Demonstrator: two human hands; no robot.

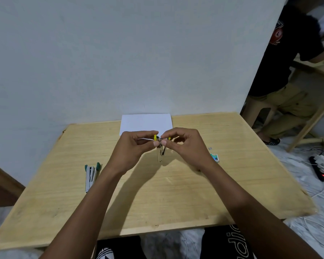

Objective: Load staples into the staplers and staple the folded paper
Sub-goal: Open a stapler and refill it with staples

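Centrally, left hand [132, 149] and right hand [188, 144] pinch the yellow stapler [160, 155], well inside table [176, 195] edges.

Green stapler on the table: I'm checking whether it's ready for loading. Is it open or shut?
Open. The green stapler lies on the table with its two green-tipped arms splayed apart in a narrow V.
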